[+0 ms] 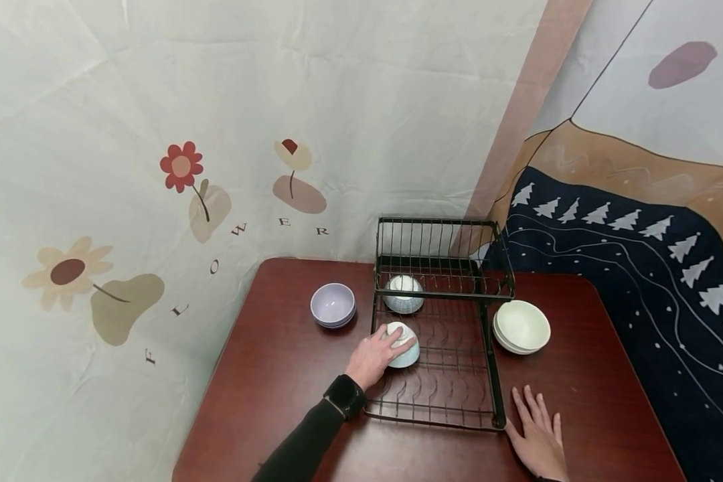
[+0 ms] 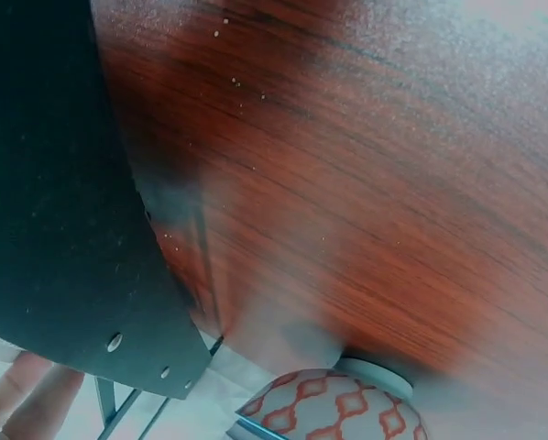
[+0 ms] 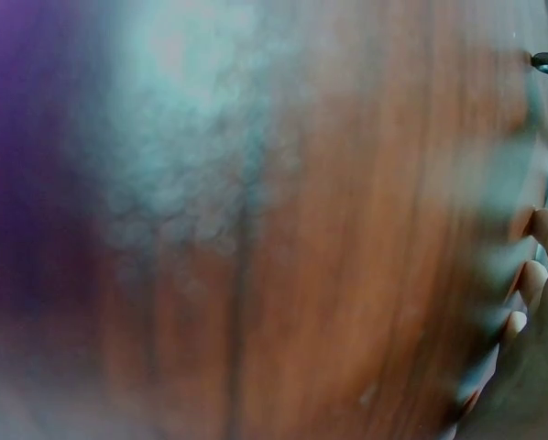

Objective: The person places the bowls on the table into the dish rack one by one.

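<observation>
My left hand [image 1: 370, 360] grips a small pale-blue bowl [image 1: 407, 356], turned upside down over the left side of the black wire dish rack [image 1: 495, 375]. Its fingers spread over the bowl's base. Behind it, another upside-down bowl [image 1: 404, 304], with fine stripes, sits under the rack's upper shelf [image 1: 446, 294]. My right hand [image 1: 539, 438] rests on the table with fingers spread, near the rack's front right corner. In the left wrist view, fingers [image 2: 40, 403] show at the lower left; the bowl they hold is out of sight there.
Stacked lavender bowls [image 1: 333, 304] stand left of the rack, and stacked cream bowls [image 1: 521, 327] stand right of it. A bowl with a red diamond pattern [image 2: 338, 408] appears in the left wrist view. The dark red table [image 1: 265, 402] backs onto a printed cloth [image 1: 349, 100].
</observation>
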### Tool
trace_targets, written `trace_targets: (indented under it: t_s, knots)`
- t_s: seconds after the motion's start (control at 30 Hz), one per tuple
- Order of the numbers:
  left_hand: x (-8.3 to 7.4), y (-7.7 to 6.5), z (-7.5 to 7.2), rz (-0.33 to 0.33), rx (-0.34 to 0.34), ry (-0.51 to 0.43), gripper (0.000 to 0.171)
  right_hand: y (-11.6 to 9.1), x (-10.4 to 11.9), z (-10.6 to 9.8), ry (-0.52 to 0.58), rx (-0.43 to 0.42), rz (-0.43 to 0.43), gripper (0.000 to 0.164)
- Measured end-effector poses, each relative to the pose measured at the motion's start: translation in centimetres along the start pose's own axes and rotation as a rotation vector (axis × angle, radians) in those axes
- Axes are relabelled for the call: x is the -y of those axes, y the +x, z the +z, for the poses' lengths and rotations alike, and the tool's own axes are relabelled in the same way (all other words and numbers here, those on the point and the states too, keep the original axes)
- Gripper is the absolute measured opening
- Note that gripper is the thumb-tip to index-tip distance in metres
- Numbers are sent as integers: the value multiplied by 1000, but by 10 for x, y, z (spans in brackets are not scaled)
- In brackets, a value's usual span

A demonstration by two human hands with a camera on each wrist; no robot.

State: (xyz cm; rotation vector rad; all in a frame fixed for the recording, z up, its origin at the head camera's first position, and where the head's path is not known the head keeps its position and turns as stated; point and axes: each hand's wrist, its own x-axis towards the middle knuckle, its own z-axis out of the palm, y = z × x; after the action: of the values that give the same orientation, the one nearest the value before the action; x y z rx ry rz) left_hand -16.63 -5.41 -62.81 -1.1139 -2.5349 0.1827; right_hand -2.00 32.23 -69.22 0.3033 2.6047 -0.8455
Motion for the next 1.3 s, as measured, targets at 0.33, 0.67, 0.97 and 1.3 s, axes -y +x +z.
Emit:
trace_targets:
  t_s: [0.33, 0.67, 0.97, 1.3]
  knots:
    - [-4, -2, 2, -26, 33, 17, 80, 0, -1, 0, 8, -11, -12, 86]
    - [-5, -1, 8, -42, 45, 37, 76, -2, -4, 3, 17, -35, -42, 86]
    - [-3, 5, 10, -32, 40, 33, 72, -3, -2, 3, 25, -63, -67, 84]
    - [-1, 10, 11, -43, 40, -22, 72, -6, -2, 4, 22, -89, -89, 82]
